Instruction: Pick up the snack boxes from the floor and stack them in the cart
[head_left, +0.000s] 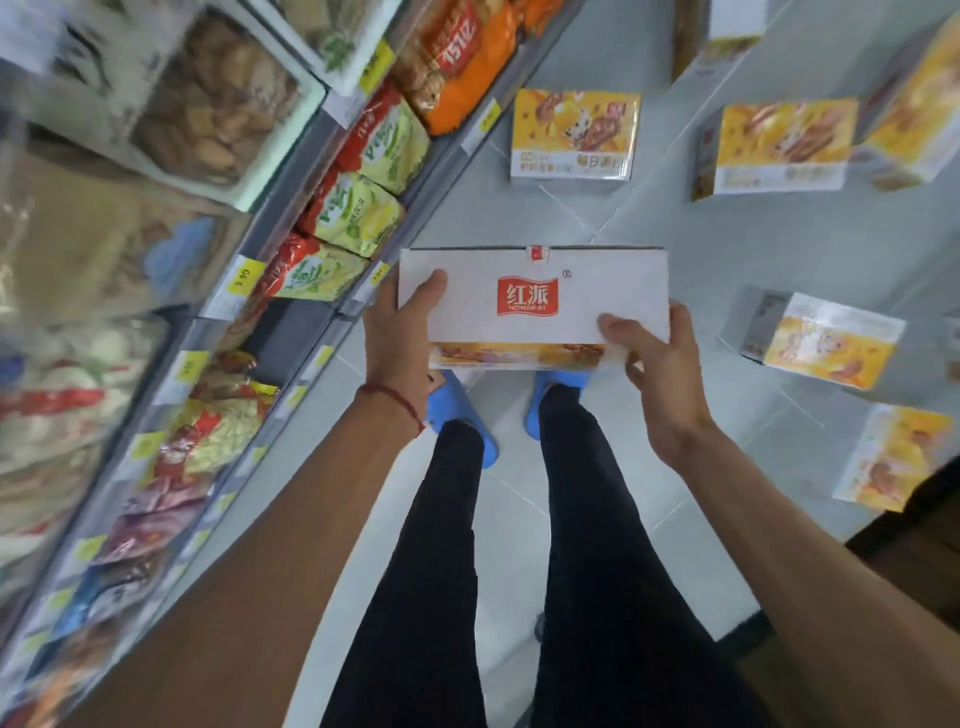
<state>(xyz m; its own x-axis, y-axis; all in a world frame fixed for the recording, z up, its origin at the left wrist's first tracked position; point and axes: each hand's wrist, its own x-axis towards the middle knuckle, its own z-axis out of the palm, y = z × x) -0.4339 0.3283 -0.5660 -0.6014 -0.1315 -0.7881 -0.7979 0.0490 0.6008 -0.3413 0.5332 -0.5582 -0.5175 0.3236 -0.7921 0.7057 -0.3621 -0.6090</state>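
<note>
Held box: a white snack box (535, 296) with a red logo on its upper face is off the floor, carried level in front of the person above their blue slippers (462, 410).
Left hand: the left hand (400, 332) grips the box's left end, thumb on the top face and the fingers hidden beneath.
Right hand: the right hand (660, 374) grips the near right corner, thumb laid across the top face and the fingers curled under the edge.
Other boxes: several yellow-fronted boxes lie apart on the floor (649, 234), one just ahead (574, 135), one further right (779, 148), two to the right side (826, 338) (893, 457).
Shelving: stocked shelves (439, 156) with snack bags (358, 213) run along the left.
Cart: not in view, so where the stack goes cannot be told.
Handling: likely light, stiff cardboard that keeps its shape. The faces look smooth, perhaps film-wrapped, so it could slip from a loose pinch.
Where to hold: the two short ends, thumbs on top and fingers underneath, as now. That keeps it flat for stacking.
Risk: squeezing the broad faces may dent the card.
</note>
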